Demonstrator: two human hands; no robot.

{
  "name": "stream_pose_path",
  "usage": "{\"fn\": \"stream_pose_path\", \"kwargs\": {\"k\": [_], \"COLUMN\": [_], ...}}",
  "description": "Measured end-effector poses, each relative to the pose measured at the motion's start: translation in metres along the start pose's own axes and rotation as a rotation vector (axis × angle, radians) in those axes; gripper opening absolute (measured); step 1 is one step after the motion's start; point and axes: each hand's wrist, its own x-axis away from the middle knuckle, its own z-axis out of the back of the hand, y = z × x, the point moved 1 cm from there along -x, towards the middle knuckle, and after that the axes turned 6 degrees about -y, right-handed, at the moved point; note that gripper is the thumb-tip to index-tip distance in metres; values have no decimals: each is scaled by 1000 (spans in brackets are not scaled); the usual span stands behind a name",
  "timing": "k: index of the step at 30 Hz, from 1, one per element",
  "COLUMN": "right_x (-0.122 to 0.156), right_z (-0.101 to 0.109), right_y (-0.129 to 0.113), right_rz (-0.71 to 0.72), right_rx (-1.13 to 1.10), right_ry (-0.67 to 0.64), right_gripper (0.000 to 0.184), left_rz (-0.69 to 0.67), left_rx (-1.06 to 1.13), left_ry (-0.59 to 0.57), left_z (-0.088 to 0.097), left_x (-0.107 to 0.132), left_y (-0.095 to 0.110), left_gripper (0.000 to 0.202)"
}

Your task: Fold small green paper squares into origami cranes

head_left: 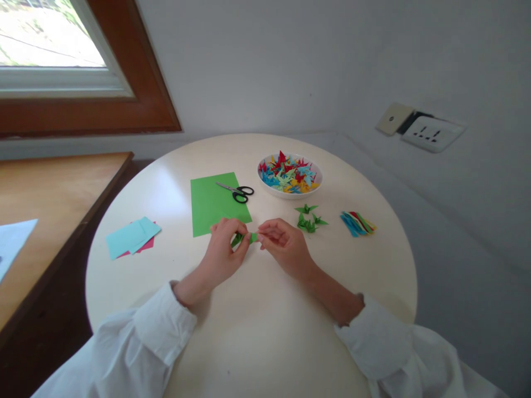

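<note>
Between my two hands is a small piece of folded green paper (253, 238), partly hidden by the fingers. My left hand (226, 246) pinches its left side between thumb and fingers. From the other side, the thumb and fingertips of my right hand (286, 246) close on its right end. Just beyond my left hand lies a green paper sheet (209, 207), with black-handled scissors (236, 191) resting on it. Several finished green paper cranes (307, 222) sit to the right of my right hand.
A white bowl (286, 194) full of colourful paper cranes stands at the back of the round white table (249, 342). Coloured paper strips (357, 224) lie at the right. Light blue paper pieces (130, 236) overlap red ones at the left. A wooden surface (62, 193) adjoins on the left.
</note>
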Motion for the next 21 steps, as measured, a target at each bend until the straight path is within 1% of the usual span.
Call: {"fn": "stream_pose_path", "kwargs": {"k": [2,5,8,9,11,12,16,21], "right_x": [0,-1,-2,-2,-3,-4,-6,-6], "right_z": [-1,0,2,3,5,6,8,4], "right_y": [2,2,0,-1,-1,0,2,4], "right_rz": [-11,5,34,37,29,19,-17,-55], "right_rx": [18,30,32,30,22,17,-6,-27], "right_ry": [2,13,29,37,62,76,119,105], "right_gripper": [17,14,14,14,17,20,28,30], "left_rz": [6,-2,-30,-32,-15,-2,-3,-11], "left_rx": [13,51,128,138,118,98,62,38], "left_ry": [-3,-17,-4,5,14,11,1,10], "left_z": [0,0,2,3,3,3,2,2], "left_x": [0,0,1,1,0,0,-3,-4], "left_y": [1,3,4,3,0,-1,-8,-7], "left_gripper": [7,8,3,8,18,19,11,10]}}
